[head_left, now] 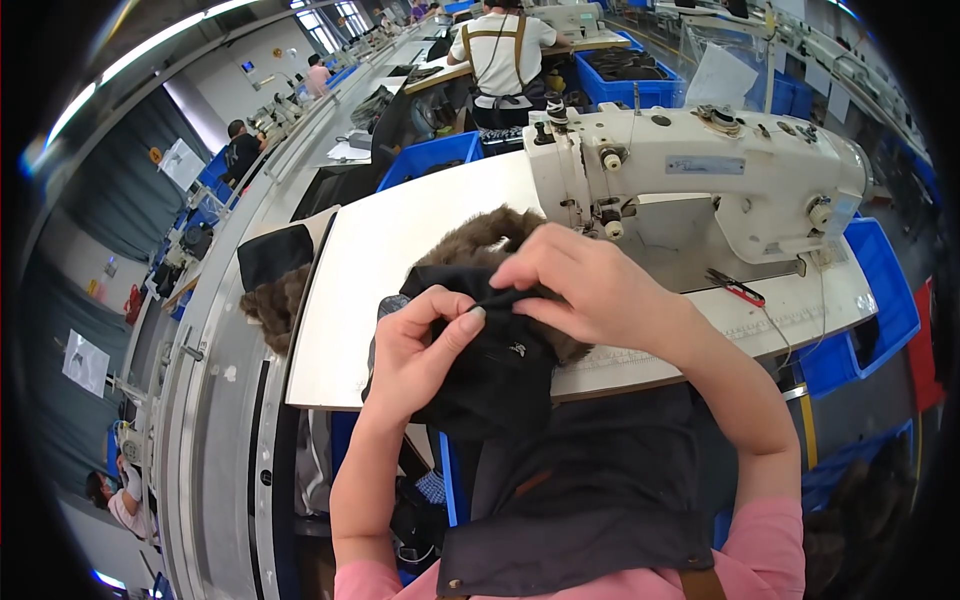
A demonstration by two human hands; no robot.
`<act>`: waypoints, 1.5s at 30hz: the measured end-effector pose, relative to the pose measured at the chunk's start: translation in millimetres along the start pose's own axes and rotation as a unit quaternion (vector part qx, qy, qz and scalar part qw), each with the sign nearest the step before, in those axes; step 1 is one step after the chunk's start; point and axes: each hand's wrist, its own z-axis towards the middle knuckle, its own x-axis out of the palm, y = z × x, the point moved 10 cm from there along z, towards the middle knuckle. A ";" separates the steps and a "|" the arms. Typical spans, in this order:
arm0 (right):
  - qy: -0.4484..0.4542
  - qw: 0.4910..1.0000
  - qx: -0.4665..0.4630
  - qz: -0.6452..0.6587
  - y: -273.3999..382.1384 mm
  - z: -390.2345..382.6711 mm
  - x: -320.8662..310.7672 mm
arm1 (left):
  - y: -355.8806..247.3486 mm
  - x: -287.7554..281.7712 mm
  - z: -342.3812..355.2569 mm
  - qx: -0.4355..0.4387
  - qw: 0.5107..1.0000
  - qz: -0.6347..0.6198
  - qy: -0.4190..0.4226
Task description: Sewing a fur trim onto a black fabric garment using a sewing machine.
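Both my hands pinch the edge of a black fabric piece (480,385) with brown fur trim (475,238), which lies over the front of the white sewing table (345,270). My left hand (425,345) grips the folded edge between thumb and forefinger. Close beside it, my right hand (590,285) is closed on the same edge, slightly higher. A small pale mark shows on the black cloth below my fingers. Behind my right hand stands a white sewing machine (700,165); its needle area is partly hidden.
Red-handled thread snips (735,288) lie on the table right of my right hand. Another black and fur piece (275,260) rests at the left. Blue bins (425,160) stand behind and at the right (885,270). A person in a white shirt (500,55) sits ahead.
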 end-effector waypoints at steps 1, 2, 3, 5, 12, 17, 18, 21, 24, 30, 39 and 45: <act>0.000 1.000 -0.002 0.002 0.4 -3.5 2.3 | 1.4 -3.4 0.9 0.000 1.000 0.002 -0.002; 0.001 1.000 0.013 0.001 -2.0 -7.6 3.4 | 5.5 -3.3 2.8 -0.019 1.000 -0.020 0.003; 0.003 1.000 0.027 -0.001 -5.6 -10.6 5.0 | 9.7 -3.5 3.2 -0.038 0.998 -0.041 0.009; -0.001 0.998 0.055 0.023 -17.6 -15.2 10.9 | 11.3 -4.1 2.2 -0.038 0.998 -0.035 0.025; -0.013 0.989 0.115 0.086 -13.3 -18.0 21.0 | 3.7 3.9 -0.6 0.006 0.999 -0.036 0.023; -0.025 0.983 0.140 0.113 -3.6 -18.5 22.1 | 15.5 -7.1 -8.8 -0.020 0.999 -0.031 -0.017; -0.050 0.960 0.184 0.205 -11.1 -20.9 25.1 | 6.6 -5.0 -10.1 0.025 1.000 -0.010 -0.013; -0.083 0.901 0.249 0.345 -26.0 -23.3 31.1 | -13.1 2.0 -12.2 0.089 0.995 0.036 -0.016; -0.105 0.854 0.269 0.432 -33.2 -24.3 42.2 | -23.2 1.3 -13.7 0.134 0.985 0.104 -0.023; -0.079 0.957 0.195 0.200 -18.8 -20.8 22.6 | -22.1 -7.5 -21.2 0.130 0.984 0.095 -0.076; -0.044 0.918 0.248 0.307 -18.6 -26.3 31.2 | -20.6 -5.2 -22.5 0.139 0.978 0.134 -0.075; -0.039 0.830 0.254 0.495 -29.3 -36.5 44.4 | -32.8 1.0 -27.2 0.210 0.923 0.311 -0.083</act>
